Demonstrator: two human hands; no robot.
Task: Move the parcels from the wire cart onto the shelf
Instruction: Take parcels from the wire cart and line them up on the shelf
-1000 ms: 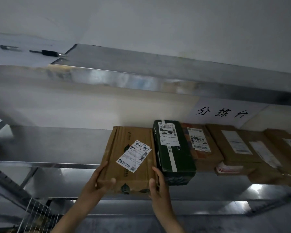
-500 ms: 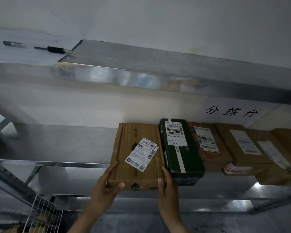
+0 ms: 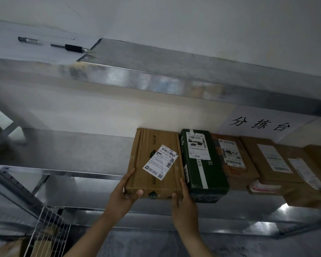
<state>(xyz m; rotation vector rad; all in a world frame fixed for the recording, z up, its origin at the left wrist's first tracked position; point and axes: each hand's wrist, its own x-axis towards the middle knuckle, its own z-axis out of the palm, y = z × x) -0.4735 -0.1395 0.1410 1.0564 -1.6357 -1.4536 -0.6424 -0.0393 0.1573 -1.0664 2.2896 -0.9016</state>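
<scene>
We are seating the brown cardboard parcel [image 3: 154, 164] at the shelf's [image 3: 63, 153] front edge beside the green parcel [image 3: 202, 169], left hand [image 3: 122, 197] and right hand [image 3: 183, 204] gripping its near corners; next, we judge, release it and reach into the wire cart [image 3: 48, 234].

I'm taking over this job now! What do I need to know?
Left hand grips the brown parcel at its near left corner; right hand holds the near right corner.
The parcel lies on the shelf beside the green parcel, near end past the front edge.
Done: a row of parcels shelved.
Left: push it in, let go, check the wire cart.
</scene>
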